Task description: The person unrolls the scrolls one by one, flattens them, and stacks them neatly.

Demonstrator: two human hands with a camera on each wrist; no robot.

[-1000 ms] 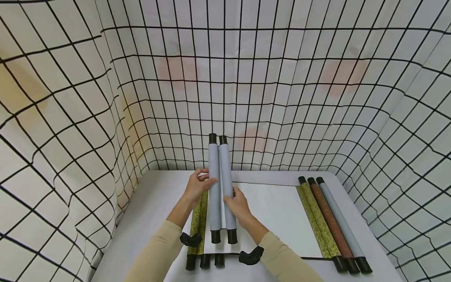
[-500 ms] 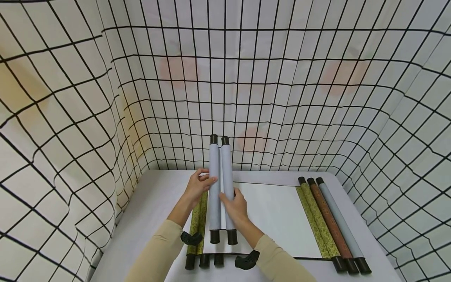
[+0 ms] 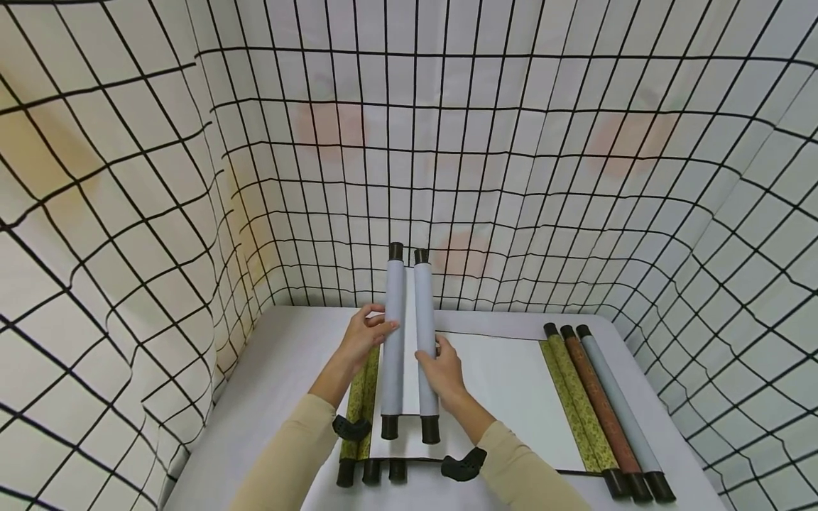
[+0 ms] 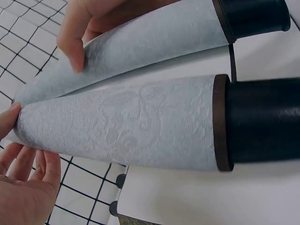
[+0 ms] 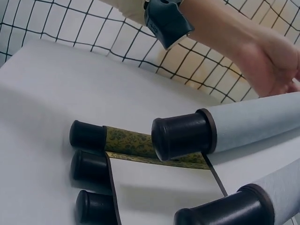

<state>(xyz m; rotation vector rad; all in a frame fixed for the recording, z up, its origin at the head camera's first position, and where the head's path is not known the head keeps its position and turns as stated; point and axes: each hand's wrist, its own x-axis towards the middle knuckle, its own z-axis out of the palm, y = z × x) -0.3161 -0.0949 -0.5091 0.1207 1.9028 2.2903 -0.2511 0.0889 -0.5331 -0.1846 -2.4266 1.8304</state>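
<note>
A hanging scroll with two pale grey-blue rolls is held up, slightly opened, with white paper between the rolls. Around its left roll (image 3: 394, 341) my left hand (image 3: 361, 341) curls thumb and fingers. My right hand (image 3: 445, 370) grips the right roll (image 3: 425, 333), thumb on the front. Dark end caps show on both rolls; in the left wrist view the textured roll (image 4: 126, 124) fills the middle. Beneath lies a white scroll sheet (image 3: 505, 397) with green patterned edging. The right wrist view shows the left hand (image 5: 269, 65), while the right hand is out of it.
Green (image 3: 584, 397), reddish-brown (image 3: 603, 401) and grey (image 3: 623, 404) rolls lie side by side at the right. Several dark end caps (image 5: 91, 166) stick out at the near left, by a green roll (image 3: 353, 419). Black netting (image 3: 486, 149) surrounds the white table (image 3: 275, 362).
My right hand has shifted its grip and moved right with the right roll. The gap between the two rolls has widened, showing more white paper. The left hand stays at its roll.
</note>
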